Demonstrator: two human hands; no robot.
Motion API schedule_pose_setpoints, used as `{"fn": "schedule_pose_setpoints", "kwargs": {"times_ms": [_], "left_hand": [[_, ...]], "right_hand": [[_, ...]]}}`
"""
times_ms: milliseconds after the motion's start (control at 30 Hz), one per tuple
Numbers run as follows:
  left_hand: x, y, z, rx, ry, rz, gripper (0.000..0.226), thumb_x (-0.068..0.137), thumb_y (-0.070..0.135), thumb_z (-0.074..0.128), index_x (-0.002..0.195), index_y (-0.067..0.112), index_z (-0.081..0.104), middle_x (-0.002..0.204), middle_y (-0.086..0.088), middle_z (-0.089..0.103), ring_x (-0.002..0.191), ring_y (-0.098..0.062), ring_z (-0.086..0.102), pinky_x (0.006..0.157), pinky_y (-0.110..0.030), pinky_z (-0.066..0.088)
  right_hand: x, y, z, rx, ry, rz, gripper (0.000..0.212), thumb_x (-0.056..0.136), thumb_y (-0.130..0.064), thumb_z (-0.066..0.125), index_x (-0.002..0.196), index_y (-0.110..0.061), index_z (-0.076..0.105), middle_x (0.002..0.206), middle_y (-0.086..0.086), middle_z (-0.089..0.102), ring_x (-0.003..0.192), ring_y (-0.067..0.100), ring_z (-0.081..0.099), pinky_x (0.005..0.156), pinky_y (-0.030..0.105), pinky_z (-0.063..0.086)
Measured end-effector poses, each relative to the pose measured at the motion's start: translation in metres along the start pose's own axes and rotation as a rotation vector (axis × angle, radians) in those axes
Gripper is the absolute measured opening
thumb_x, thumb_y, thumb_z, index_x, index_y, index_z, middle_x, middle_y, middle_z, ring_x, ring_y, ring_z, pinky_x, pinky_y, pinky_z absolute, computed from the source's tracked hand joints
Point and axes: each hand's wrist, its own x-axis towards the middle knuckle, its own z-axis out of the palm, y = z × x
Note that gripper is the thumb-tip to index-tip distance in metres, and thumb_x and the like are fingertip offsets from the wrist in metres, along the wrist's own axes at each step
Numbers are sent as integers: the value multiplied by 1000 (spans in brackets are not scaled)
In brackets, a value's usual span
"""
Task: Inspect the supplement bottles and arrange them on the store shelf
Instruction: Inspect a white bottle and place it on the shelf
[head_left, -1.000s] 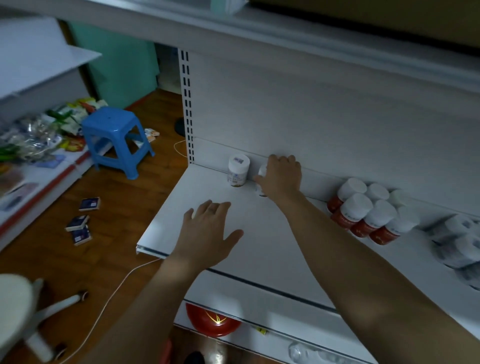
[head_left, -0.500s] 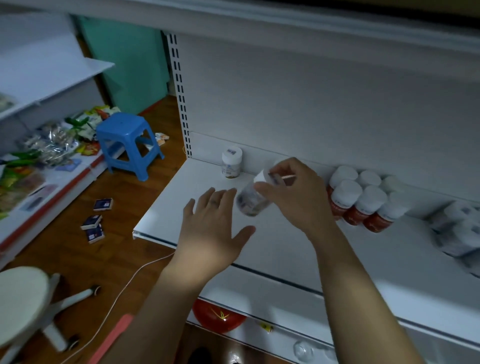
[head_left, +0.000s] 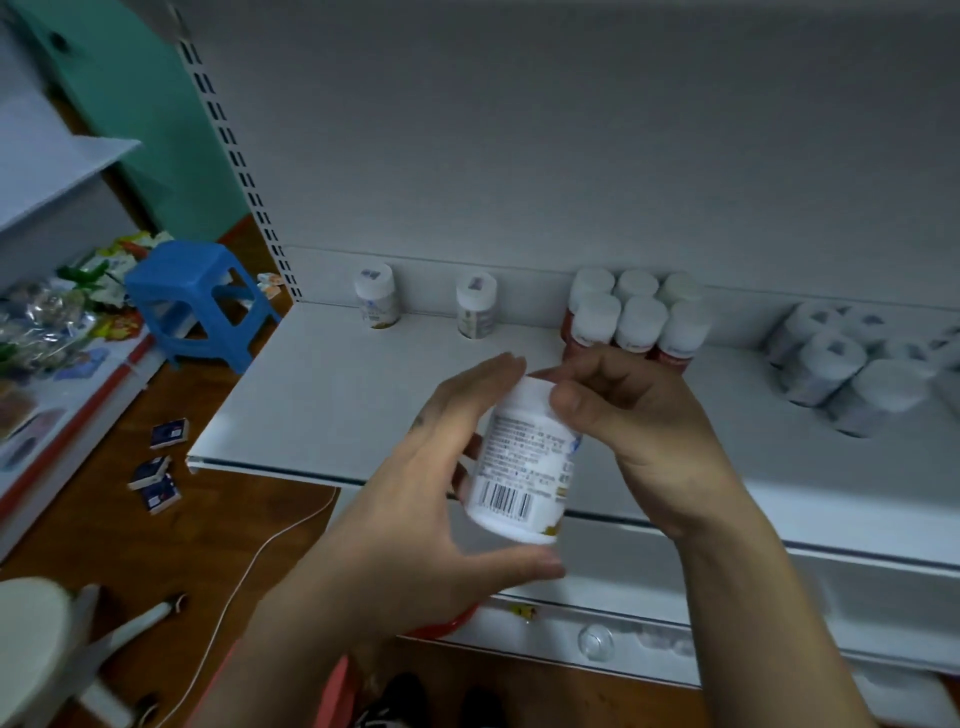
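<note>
While its printed side is being checked, the supplement bottle (head_left: 524, 457) is held tilted in front of the shelf (head_left: 322, 395), barcode turned toward the camera. This pose is judged to suit inspection rather than placing.

The bottle is clasped by the left hand (head_left: 415, 509). The fingers are laid along its left side and the thumb (head_left: 519, 564) is hooked under its base, so the weight is carried from below. The white cap (head_left: 530, 395) is pinched by the right hand (head_left: 639, 410), with the thumb in front and curled fingers over the top. This grip is judged to steady or turn the bottle.

Beyond the left fingertips, 2 lone bottles are stood against the back panel, well apart: a far-left bottle (head_left: 376, 301) and a second lone bottle (head_left: 475, 306). Just beyond the right knuckles, 6 red-labelled bottles (head_left: 641, 322) are packed touching in 2 rows of 3. This is judged to be the tidy pattern aimed for.

Further right of the right hand, a blurred white group (head_left: 831, 364) is seen; its count cannot be told.

Down to the left of the left hand, 1 blue stool (head_left: 197, 296) and 3 small boxes (head_left: 169, 432) are left on the floor.
</note>
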Motion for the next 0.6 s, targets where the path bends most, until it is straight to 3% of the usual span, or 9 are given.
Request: {"fn": "schedule_pose_setpoints", "kwargs": {"times_ms": [100, 200, 333, 433, 600], "left_hand": [[2, 2, 7, 0, 68, -16, 102, 50, 52, 90, 127, 65, 25, 109, 15, 59, 95, -5, 59, 74, -17, 50], [5, -1, 12, 37, 172, -27, 102, 44, 66, 84, 128, 52, 29, 108, 12, 59, 89, -8, 61, 73, -29, 54], [12, -3, 11, 146, 301, 24, 101, 44, 76, 74, 129, 42, 32, 119, 25, 47, 103, 1, 53, 76, -17, 47], [14, -5, 9, 159, 362, 76, 96, 49, 74, 74, 129, 42, 33, 122, 25, 45, 109, 0, 50, 78, -9, 41], [13, -12, 6, 83, 400, 82, 93, 56, 66, 74, 135, 34, 35, 127, 24, 44, 117, -1, 48, 84, -12, 43]], "right_hand": [[1, 7, -2, 66, 15, 15, 55, 54, -63, 83, 85, -17, 77, 94, 4, 76, 87, 22, 69, 77, 30, 55], [2, 13, 0, 227, -31, 89, 58, 62, -59, 81, 99, -15, 75, 101, 9, 73, 92, 25, 68, 80, 34, 56], [1, 20, 1, 522, -163, 229, 61, 68, -38, 85, 117, -5, 67, 111, 17, 68, 102, 30, 64, 90, 45, 52], [1, 20, 4, 621, -235, 255, 58, 73, -30, 81, 122, -4, 65, 123, 23, 62, 111, 36, 61, 97, 56, 46], [1, 19, 12, 654, -357, 283, 61, 83, -24, 72, 134, 1, 52, 131, 28, 57, 115, 40, 60, 93, 55, 50]]}}
